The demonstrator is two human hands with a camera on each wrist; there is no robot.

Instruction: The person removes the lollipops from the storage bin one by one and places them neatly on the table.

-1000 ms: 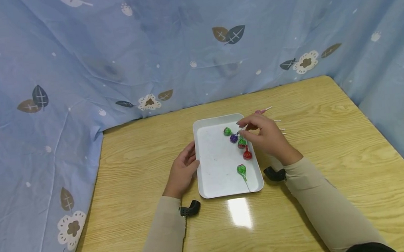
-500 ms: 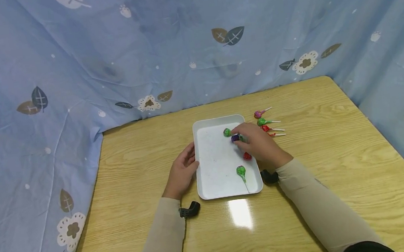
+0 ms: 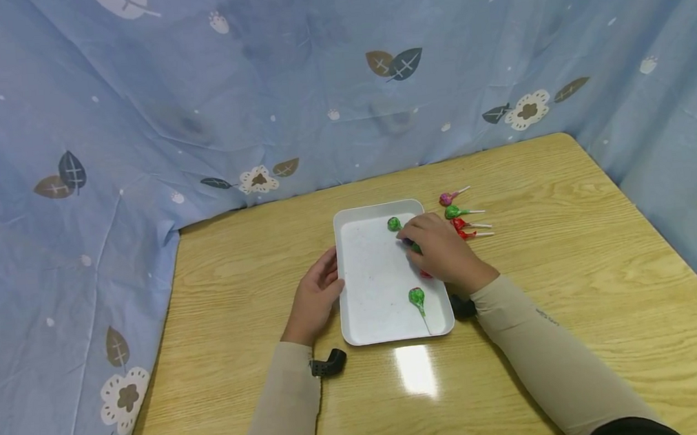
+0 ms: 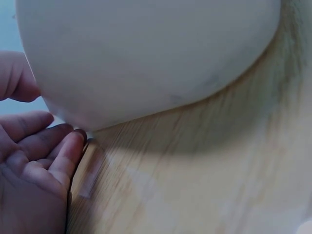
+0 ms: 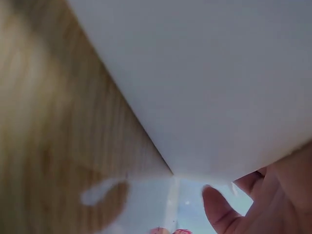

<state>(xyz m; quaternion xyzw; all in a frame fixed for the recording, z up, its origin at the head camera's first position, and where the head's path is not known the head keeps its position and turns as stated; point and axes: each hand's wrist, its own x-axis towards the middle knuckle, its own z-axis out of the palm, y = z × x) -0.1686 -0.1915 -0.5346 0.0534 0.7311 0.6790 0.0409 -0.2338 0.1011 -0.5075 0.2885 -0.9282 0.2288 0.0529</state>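
Head: right grip (image 3: 444, 249) over tray (image 3: 370, 291)

tray (image 3: 370, 291) on table (image 3: 235, 276) | lollipops (image 3: 416, 297) inside | four lollipops (image 3: 452, 212) right of tray

Blue curtain (image 3: 285, 57) printed with leaves (image 3: 405, 64) and flowers (image 3: 527, 110), wood-grain table (image 3: 576, 260), white glare (image 3: 416, 370) on its glossy top

Tabletop (image 3: 236, 289) glossy wood-grain; tray (image 3: 367, 285) smooth; curtain (image 3: 309, 55) matt cloth; lollipop wrapper (image 3: 416, 296) apparently shiny plastic.
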